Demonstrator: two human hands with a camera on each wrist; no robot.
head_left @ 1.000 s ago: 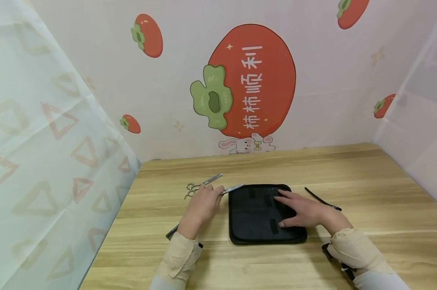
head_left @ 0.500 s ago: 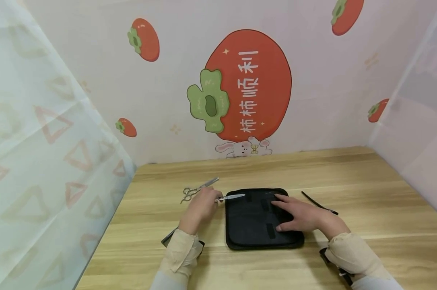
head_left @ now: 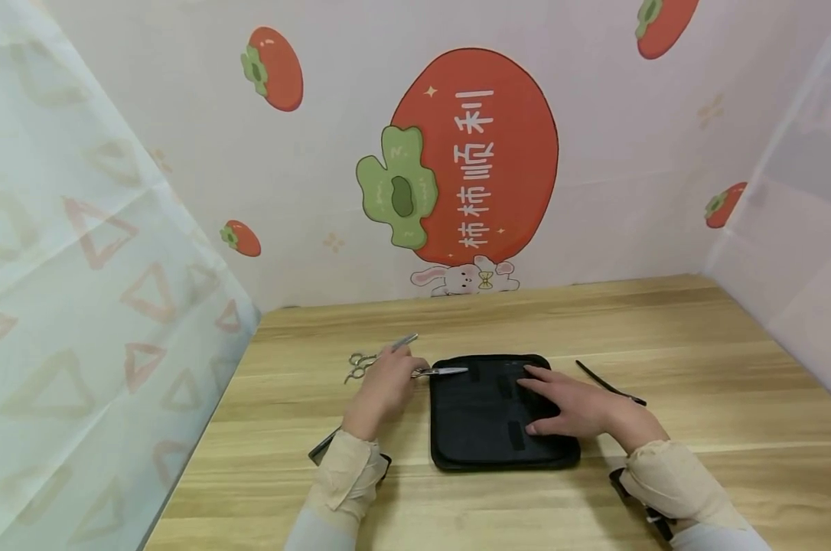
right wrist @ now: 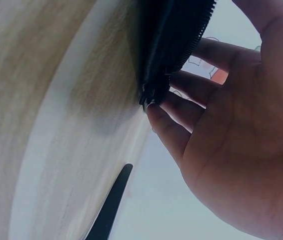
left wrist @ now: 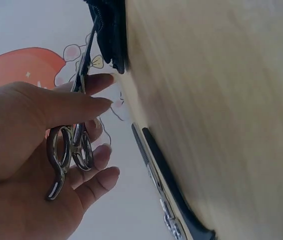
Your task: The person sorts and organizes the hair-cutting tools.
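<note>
My left hand (head_left: pixel 384 388) pinches a pair of silver hairdressing scissors (left wrist: pixel 76 120) between thumb and fingers. In the head view their blades point right, over the left part of a flat black zip case (head_left: pixel 474 428); I cannot tell whether they touch it. The finger rings lie by the palm in the left wrist view. My right hand (head_left: pixel 570 402) rests on the case's right side with fingers spread, covering part of it. Dark strap-like strips show on the case's surface. A second pair of scissors (head_left: pixel 357 370) lies on the table behind my left hand, partly hidden by it.
A dark comb-like tool (head_left: pixel 322 446) lies partly under my left forearm. To the right of the case is a thin black tool (head_left: pixel 608 384), its kind unclear. The wooden table (head_left: pixel 705 352) meets a patterned cloth wall (head_left: pixel 615 191) at the back.
The scissors in my left hand have swung from pointing up and right to nearly level, their tips now lower over the case. My right hand stays on the case.
</note>
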